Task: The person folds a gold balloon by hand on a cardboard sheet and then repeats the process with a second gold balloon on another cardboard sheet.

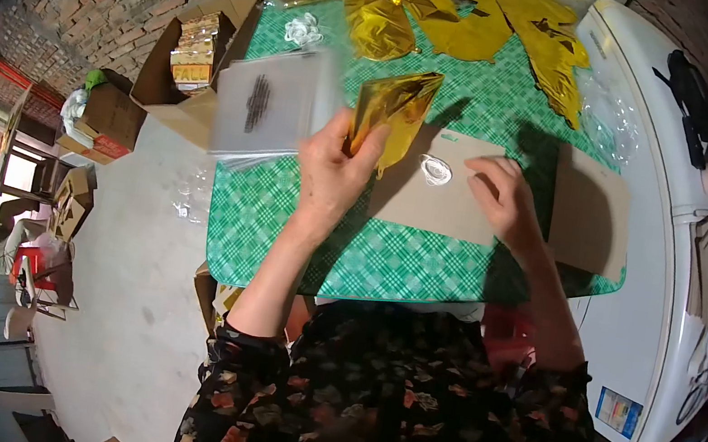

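Observation:
My left hand (335,163) grips a folded piece of shiny gold foil (401,118), held up over the table. A tan cardboard sheet (437,215) lies flat below it, with a small coil of white string (436,171) on top. My right hand (504,198) hovers at the right part of the sheet, beside the coil, fingers bent and apart, holding nothing visible. Left of my left hand is a stack of clear plastic sleeves (284,110) with a dark scribbled mark. The green checked tablecloth (277,246) lies under everything.
More gold foil pieces (465,32) and a white string bundle (304,30) lie at the far side. Another cardboard sheet (592,211) is at the right, near a white appliance (649,265). An open carton (151,81) stands left. A person (2,246) sits far left.

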The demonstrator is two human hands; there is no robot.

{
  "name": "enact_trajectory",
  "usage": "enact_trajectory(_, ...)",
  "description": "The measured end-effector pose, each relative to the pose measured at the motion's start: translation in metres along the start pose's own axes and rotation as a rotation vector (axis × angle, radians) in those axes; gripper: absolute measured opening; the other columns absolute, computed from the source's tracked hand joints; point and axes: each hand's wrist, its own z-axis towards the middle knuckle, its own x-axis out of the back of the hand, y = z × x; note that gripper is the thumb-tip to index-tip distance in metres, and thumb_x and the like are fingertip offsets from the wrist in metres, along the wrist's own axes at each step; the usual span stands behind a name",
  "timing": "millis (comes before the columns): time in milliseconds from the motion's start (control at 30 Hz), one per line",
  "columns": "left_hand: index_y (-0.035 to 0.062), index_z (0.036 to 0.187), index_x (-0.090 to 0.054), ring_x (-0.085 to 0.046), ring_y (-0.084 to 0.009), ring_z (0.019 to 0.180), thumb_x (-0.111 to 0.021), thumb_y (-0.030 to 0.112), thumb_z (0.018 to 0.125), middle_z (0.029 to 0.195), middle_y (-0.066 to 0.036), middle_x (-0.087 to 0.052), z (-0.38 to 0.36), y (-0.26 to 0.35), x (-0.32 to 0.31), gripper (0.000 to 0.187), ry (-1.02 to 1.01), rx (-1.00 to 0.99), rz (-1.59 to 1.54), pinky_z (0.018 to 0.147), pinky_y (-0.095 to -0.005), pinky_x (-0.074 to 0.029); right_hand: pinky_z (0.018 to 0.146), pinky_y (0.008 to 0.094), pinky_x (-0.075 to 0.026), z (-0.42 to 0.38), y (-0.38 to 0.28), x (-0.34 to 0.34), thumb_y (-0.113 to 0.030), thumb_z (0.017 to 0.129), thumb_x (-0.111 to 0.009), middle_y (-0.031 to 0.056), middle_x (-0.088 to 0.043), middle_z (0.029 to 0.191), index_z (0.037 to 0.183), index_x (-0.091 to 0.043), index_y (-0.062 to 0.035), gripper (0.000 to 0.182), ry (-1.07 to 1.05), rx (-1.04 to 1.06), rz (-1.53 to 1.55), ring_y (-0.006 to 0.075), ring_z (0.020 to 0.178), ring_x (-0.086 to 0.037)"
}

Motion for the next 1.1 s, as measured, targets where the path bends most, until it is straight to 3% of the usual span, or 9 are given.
enact_trajectory(133, -0.0014, 0.092, -0.062, -0.061, -0.0125, 0.071, -0.081, 0.013, 0.098, 0.081, -0.007, -0.067, 0.004, 0.009, -0.005, 0.025, -0.08, -0.041, 0.206, 0.062, -0.0318, -0.049, 0.11, 0.0498, -0.041, -0.049, -0.025, -0.006, -0.014, 0.095, -0.075, 0.0136, -0.067, 0.131, 0.122, -0.074, -0.0067, 0.028, -0.106, 0.071, -0.218, 0.0355, 0.131, -0.059)
enact_trajectory(167, -0.0003, 0.092, -0.062, -0.062, -0.0167, 0.071, -0.081, 0.01, 0.095, 0.082, -0.008, -0.067, 0.007, 0.008, -0.006, 0.022, -0.093, -0.185, 0.275, 0.061, -0.0331, -0.05, 0.116, 0.0504, -0.039, -0.055, -0.036, -0.006, -0.018, 0.095, -0.076, 0.0127, -0.062, 0.141, 0.128, -0.072, -0.0087, 0.035, -0.134, 0.084, -0.215, 0.0349, 0.143, -0.051)
enact_trajectory(333, 0.0069, 0.095, -0.065, -0.066, -0.0334, 0.076, -0.08, 0.0, 0.073, 0.086, -0.009, -0.066, 0.0, 0.009, -0.015, 0.027, -0.211, -0.711, 0.487, 0.061, -0.0393, -0.055, 0.123, 0.0518, -0.037, -0.069, -0.043, -0.018, -0.017, 0.094, -0.077, 0.013, -0.061, 0.144, 0.131, -0.069, -0.0088, 0.038, -0.14, 0.07, -0.264, 0.0368, 0.145, -0.05)
enact_trajectory(367, 0.0105, 0.097, -0.065, -0.069, -0.0271, 0.08, -0.079, 0.005, 0.071, 0.088, -0.006, -0.066, -0.009, 0.011, -0.017, 0.03, -0.249, -0.774, 0.55, 0.061, -0.0398, -0.058, 0.123, 0.052, -0.037, -0.071, -0.039, -0.02, -0.017, 0.094, -0.077, 0.0131, -0.061, 0.144, 0.13, -0.069, -0.0086, 0.038, -0.127, 0.078, -0.259, 0.0368, 0.145, -0.05)
enact_trajectory(533, 0.012, 0.095, -0.06, -0.066, -0.0196, 0.087, -0.075, 0.02, 0.079, 0.089, -0.002, -0.059, -0.054, -0.006, -0.029, 0.023, -0.442, -0.853, 0.797, 0.066, -0.034, -0.059, 0.107, 0.0478, -0.053, -0.084, -0.029, -0.025, -0.01, 0.094, -0.075, 0.0155, -0.071, 0.119, 0.122, -0.07, -0.0047, 0.03, 0.03, 0.087, -0.176, 0.0385, 0.124, -0.064)
enact_trajectory(567, 0.0119, 0.095, -0.06, -0.065, -0.0194, 0.087, -0.075, 0.021, 0.079, 0.089, -0.002, -0.058, -0.059, -0.009, -0.032, 0.023, -0.461, -0.855, 0.797, 0.066, -0.0339, -0.059, 0.097, 0.0482, -0.057, -0.084, -0.025, -0.028, -0.005, 0.092, -0.073, 0.0165, -0.072, 0.106, 0.114, -0.068, -0.0032, 0.022, 0.125, 0.092, -0.19, 0.0398, 0.111, -0.068)
enact_trajectory(667, 0.0123, 0.094, -0.06, -0.063, -0.0182, 0.086, -0.074, 0.022, 0.081, 0.089, -0.002, -0.056, -0.067, -0.015, -0.037, 0.022, -0.486, -0.851, 0.82, 0.065, -0.0321, -0.057, 0.094, 0.0491, -0.057, -0.082, -0.035, -0.02, -0.003, 0.091, -0.072, 0.0172, -0.07, 0.105, 0.11, -0.065, -0.003, 0.02, 0.192, -0.097, -0.055, 0.0412, 0.106, -0.068)
enact_trajectory(833, 0.013, 0.091, -0.059, -0.062, -0.0182, 0.087, -0.074, 0.022, 0.08, 0.09, -0.002, -0.056, -0.068, -0.013, -0.039, 0.021, -0.473, -0.849, 0.834, 0.065, -0.0308, -0.055, 0.114, 0.0509, -0.044, -0.081, -0.039, -0.021, -0.005, 0.088, -0.072, 0.0176, -0.055, 0.144, 0.135, -0.059, -0.0058, 0.048, 0.048, -0.129, -0.091, 0.0403, 0.135, -0.054)
enact_trajectory(1100, 0.0088, 0.104, -0.064, -0.062, -0.0268, 0.095, -0.082, 0.024, 0.078, 0.105, -0.007, -0.062, -0.06, -0.018, -0.039, 0.035, -0.521, -0.747, 0.679, 0.081, -0.0403, -0.055, 0.116, 0.0513, -0.044, -0.079, -0.045, -0.022, -0.013, 0.09, -0.074, 0.0163, -0.053, 0.148, 0.138, -0.064, -0.0045, 0.05, -0.011, 0.0, -0.302, 0.037, 0.139, -0.051)
